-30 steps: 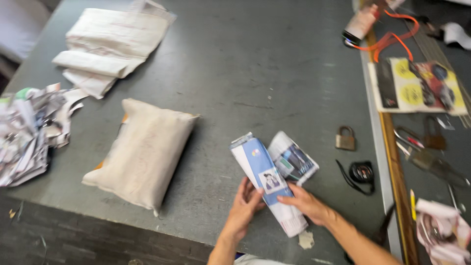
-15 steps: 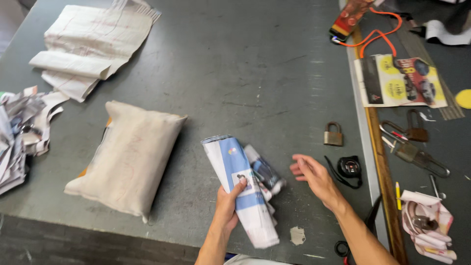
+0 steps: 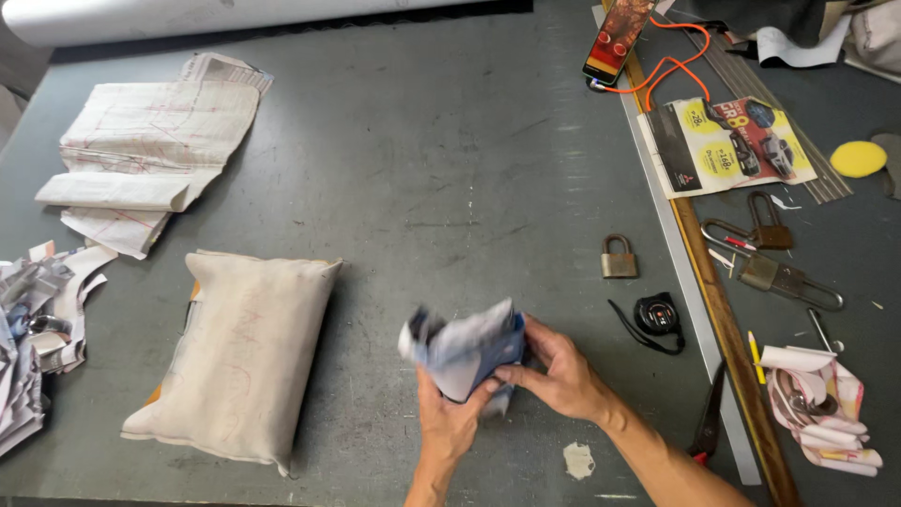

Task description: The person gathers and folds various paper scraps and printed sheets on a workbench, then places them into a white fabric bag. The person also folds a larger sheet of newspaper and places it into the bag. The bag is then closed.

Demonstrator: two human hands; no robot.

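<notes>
Both my hands grip a crumpled wad of printed blue and white newspaper (image 3: 465, 352) near the front edge of the dark grey table (image 3: 422, 169). My left hand (image 3: 446, 418) holds it from below. My right hand (image 3: 554, 371) presses on its right side, fingers curled round the paper. The wad looks blurred. A stuffed beige cloth cushion (image 3: 239, 352) lies flat on the table to the left of my hands, apart from them.
Folded newspapers (image 3: 150, 155) lie at the back left, torn paper scraps (image 3: 33, 338) at the left edge. To the right: a brass padlock (image 3: 618, 258), a black tape measure (image 3: 655, 314), a wooden stick (image 3: 732, 347), more padlocks (image 3: 770, 253), a leaflet (image 3: 727, 145), a phone (image 3: 618, 39) on an orange cable.
The long paper roll, held by my left hand while the right was off it, is now crushed into a wad between both hands. The view has shifted.
</notes>
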